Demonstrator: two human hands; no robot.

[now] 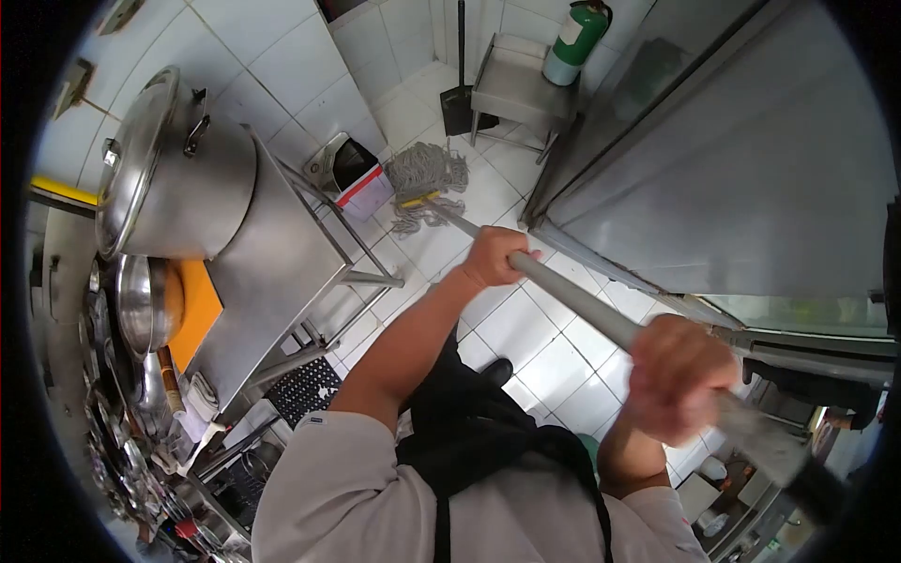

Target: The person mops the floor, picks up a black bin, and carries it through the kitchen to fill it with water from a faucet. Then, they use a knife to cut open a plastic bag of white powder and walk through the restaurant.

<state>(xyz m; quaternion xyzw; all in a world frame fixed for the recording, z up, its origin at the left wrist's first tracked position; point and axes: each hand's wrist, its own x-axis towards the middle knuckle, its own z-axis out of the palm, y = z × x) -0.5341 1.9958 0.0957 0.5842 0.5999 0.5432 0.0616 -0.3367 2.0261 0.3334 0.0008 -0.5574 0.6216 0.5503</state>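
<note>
Both of my hands are wrapped around the pale handle of a mop (pixel 574 298). My left hand (pixel 497 256) grips the shaft lower down, closer to the mop head. Higher up, near my right side, my right hand (pixel 680 377) is closed on the same handle and slightly blurred. The grey string mop head (pixel 427 169) with a yellow clamp rests on the white tiled floor (pixel 535 324), beside a white container with a red stripe (pixel 364 190). The handle's dark upper end is smeared at lower right.
At left, a steel table (pixel 282 253) bears a large lidded pot (pixel 192 169) and an orange board (pixel 197 310). A dustpan (pixel 457 111) and a small steel stand (pixel 522 89) with a green cylinder (pixel 574 45) are at the back. A large steel cabinet (pixel 732 178) borders the right.
</note>
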